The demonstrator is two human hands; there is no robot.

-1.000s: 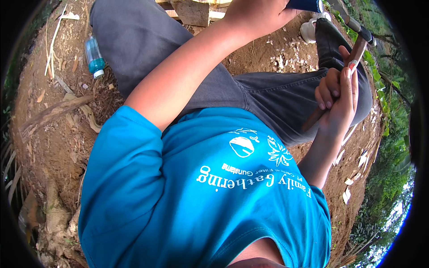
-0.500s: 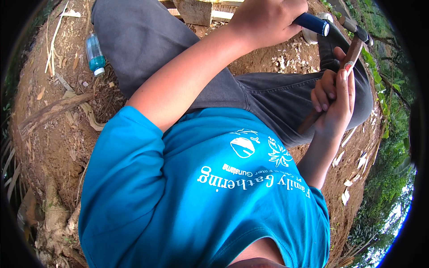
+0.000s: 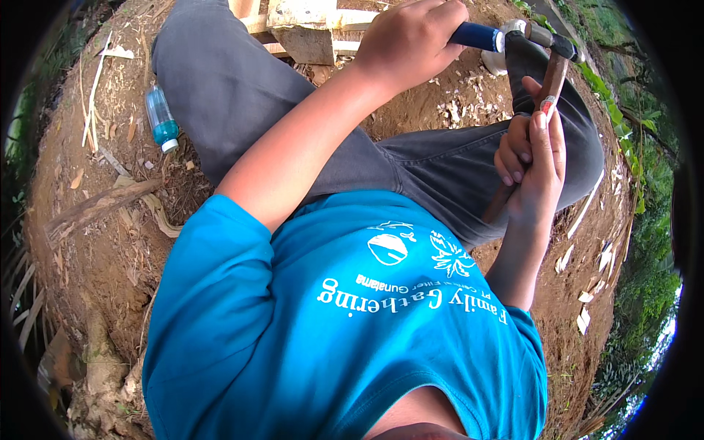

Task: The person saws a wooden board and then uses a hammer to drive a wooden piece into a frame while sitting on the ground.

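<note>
My left hand (image 3: 411, 45) is closed around a dark blue, round tool handle (image 3: 477, 37) with a pale butt end that points right. Whatever extends from the handle's other end is hidden behind the hand. In my right hand (image 3: 539, 150) is a hammer (image 3: 555, 77), its wooden shaft marked by a small red-and-white label. Fingers wrap the shaft, and the thumb lies along it. The dark metal head is uppermost, with one face toward the butt of the blue handle and a small gap seemingly between them.
Pale wooden pieces (image 3: 304, 45) lie beyond my left hand. A white container (image 3: 496, 63) stands behind the blue handle. On the dirt at left are a bottle of blue-green liquid (image 3: 160, 119) and a stick (image 3: 99, 209). My bent legs (image 3: 235, 88) frame the workspace; wood chips are scattered around.
Both hands and tools appear farther left in the picture, while more of the wooden pieces shows. Both grips are unchanged, and the hammer head stays close to the blue handle's end.
</note>
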